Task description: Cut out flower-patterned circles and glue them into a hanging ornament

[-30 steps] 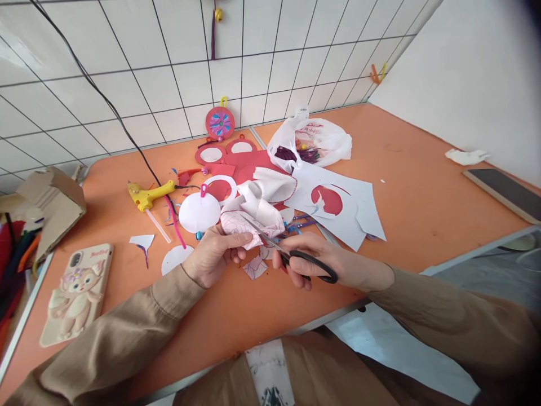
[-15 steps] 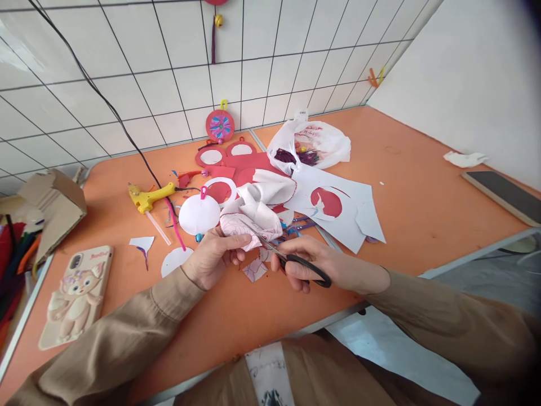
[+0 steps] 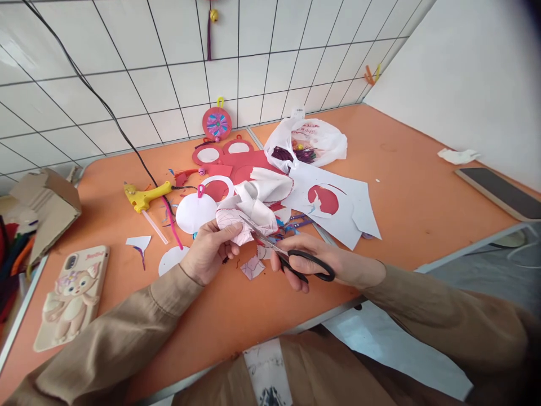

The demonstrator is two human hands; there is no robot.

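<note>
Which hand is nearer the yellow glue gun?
Left. The left hand, pinching the patterned material, is right of the glue gun and closer to the person; the right hand, holding scissors, is farther right.

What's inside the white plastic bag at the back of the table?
At the opening of the white plastic bag, dark purple strands and small yellow pieces show. Anything deeper is covered by the crumpled plastic, so I can't tell.

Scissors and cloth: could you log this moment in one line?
left hand: pinching patterned cloth | right hand: holding black-handled scissors at the cloth | around: yellow glue gun, plastic bag
</note>
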